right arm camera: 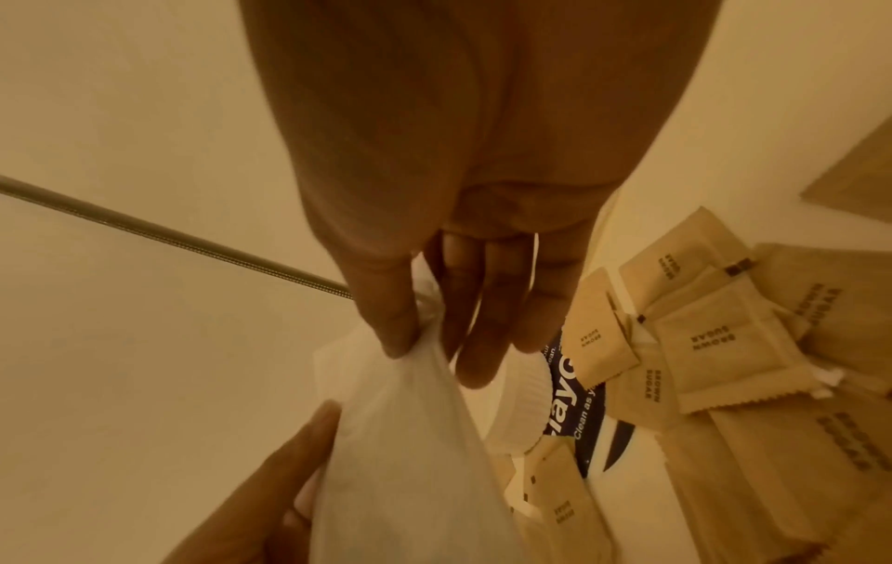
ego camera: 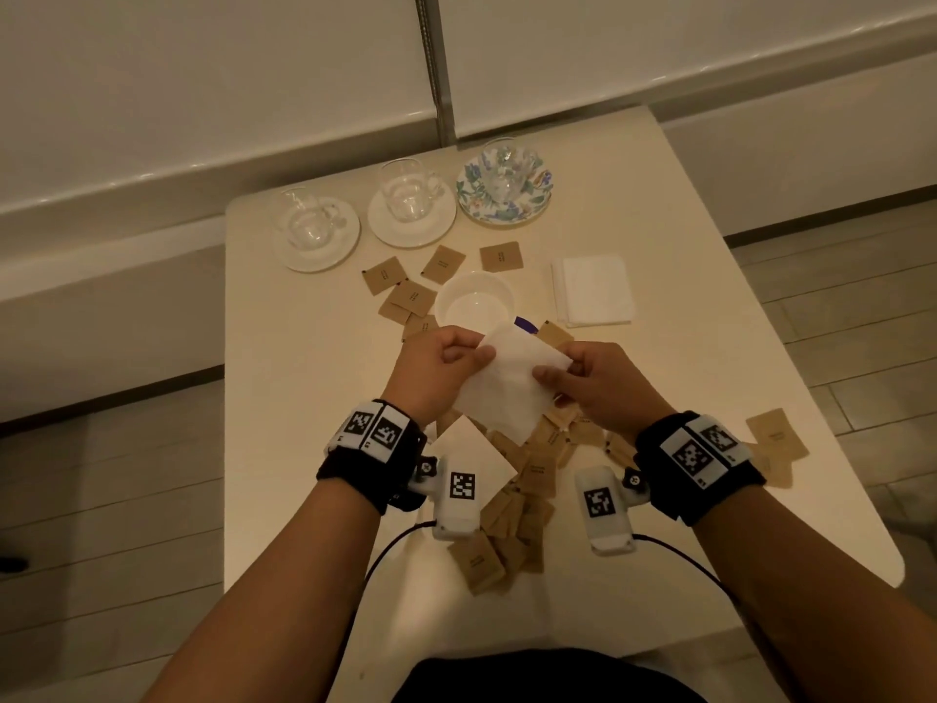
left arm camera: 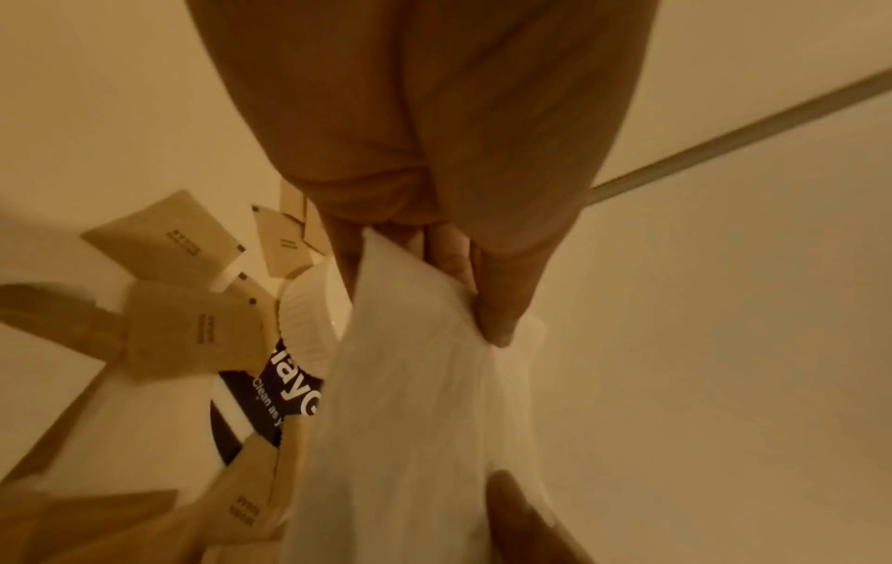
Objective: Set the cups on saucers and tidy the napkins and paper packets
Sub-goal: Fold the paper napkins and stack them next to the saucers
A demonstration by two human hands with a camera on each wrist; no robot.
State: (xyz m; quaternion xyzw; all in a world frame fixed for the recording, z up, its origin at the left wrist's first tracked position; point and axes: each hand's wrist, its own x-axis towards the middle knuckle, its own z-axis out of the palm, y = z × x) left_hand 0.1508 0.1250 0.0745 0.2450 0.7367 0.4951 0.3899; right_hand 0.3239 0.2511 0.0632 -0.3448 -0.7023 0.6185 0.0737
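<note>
Both hands hold one white napkin (ego camera: 507, 383) in the air above the table's middle. My left hand (ego camera: 446, 357) pinches its left corner and my right hand (ego camera: 573, 378) pinches its right corner. The wrist views show the same napkin (left arm camera: 415, 400) (right arm camera: 410, 458) pinched between thumb and fingers. A stack of folded napkins (ego camera: 593, 289) lies to the right. Three glass cups stand on saucers at the far edge: the left (ego camera: 309, 225), the middle (ego camera: 408, 192), and one on a floral saucer (ego camera: 504, 187). Brown sugar packets (ego camera: 512, 499) lie scattered below the hands.
A white bowl (ego camera: 476, 301) sits just beyond the hands, with more packets (ego camera: 405, 289) to its left. A dark blue printed packet (left arm camera: 280, 389) lies beside a white ribbed lid. Another white napkin (ego camera: 476, 454) lies under my left wrist. Loose packets (ego camera: 776, 433) rest near the table's right edge.
</note>
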